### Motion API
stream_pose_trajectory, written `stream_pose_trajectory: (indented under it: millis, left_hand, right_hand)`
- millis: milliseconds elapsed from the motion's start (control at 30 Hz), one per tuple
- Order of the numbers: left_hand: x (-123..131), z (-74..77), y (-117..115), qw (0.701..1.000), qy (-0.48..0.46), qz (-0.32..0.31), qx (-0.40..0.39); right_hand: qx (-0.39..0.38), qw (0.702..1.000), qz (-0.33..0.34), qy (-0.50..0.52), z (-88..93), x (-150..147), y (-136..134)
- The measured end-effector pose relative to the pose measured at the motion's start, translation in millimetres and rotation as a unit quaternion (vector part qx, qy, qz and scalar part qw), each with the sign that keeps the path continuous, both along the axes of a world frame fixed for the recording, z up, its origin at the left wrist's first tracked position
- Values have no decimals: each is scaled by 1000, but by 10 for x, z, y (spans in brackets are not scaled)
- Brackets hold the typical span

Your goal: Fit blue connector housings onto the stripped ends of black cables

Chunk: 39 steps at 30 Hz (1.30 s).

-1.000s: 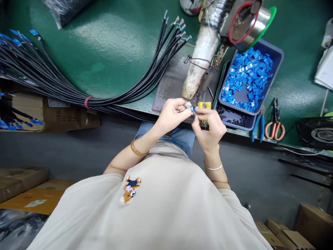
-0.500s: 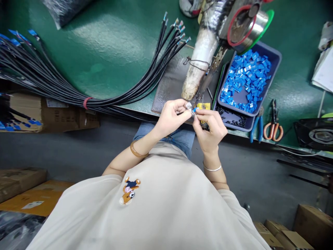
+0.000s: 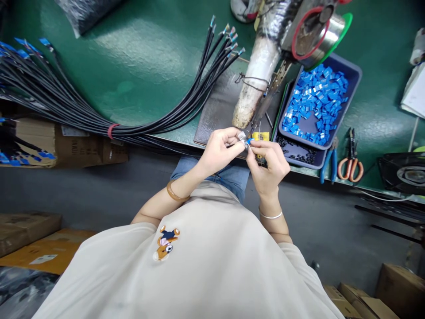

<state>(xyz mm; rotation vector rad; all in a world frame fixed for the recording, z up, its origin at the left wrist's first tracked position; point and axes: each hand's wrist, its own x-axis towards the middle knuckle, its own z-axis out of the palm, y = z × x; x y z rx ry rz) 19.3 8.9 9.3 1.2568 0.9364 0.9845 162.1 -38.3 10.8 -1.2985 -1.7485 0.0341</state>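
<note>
Over the bench's front edge, my left hand pinches a small silvery connector between thumb and fingers. My right hand is closed at the fingertips on a small blue piece, right up against the connector. Fingers partly cover both parts, and I cannot tell whether they are joined. A yellow object lies just behind the right fingertips. Above the hands is the blunt, stained end of a white wrapped arm, with a thin metal strip beside it.
A bundle of black cables, tied with a red band, lies along the left. At right stand a tray of blue connector pieces, a lower tray of black parts, blue-handled pliers and orange-handled cutters. A solder spool hangs above.
Both hands keep the same pinch at the same spot. The bench and its contents have shifted very slightly rightward in view.
</note>
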Motion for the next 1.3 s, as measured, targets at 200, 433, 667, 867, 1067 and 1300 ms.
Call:
stream_pose_trajectory:
  millis: [200, 433, 667, 867, 1067, 1300]
  left_hand:
    - [0, 18, 9, 1000, -11, 3, -5]
    - [-8, 7, 18, 1000, -7, -4, -30]
    - [-22, -20, -12, 999, 8, -34, -18]
    - [-40, -53, -40, 999, -6, -31, -4]
    - [-75, -32, -36, 998, -36, -46, -1]
    - [-107, 6, 2, 997, -36, -66, -9]
  right_hand:
    - [5, 1000, -3, -18, 21, 2, 4]
    - [4, 999, 18, -28, -1, 14, 6]
    - [12, 999, -3, -46, -13, 22, -11]
    - [-38, 999, -2, 14, 45, 3, -32]
    - [-120, 990, 18, 70, 147, 12, -37]
    - [-75, 997, 36, -6, 135, 45, -24]
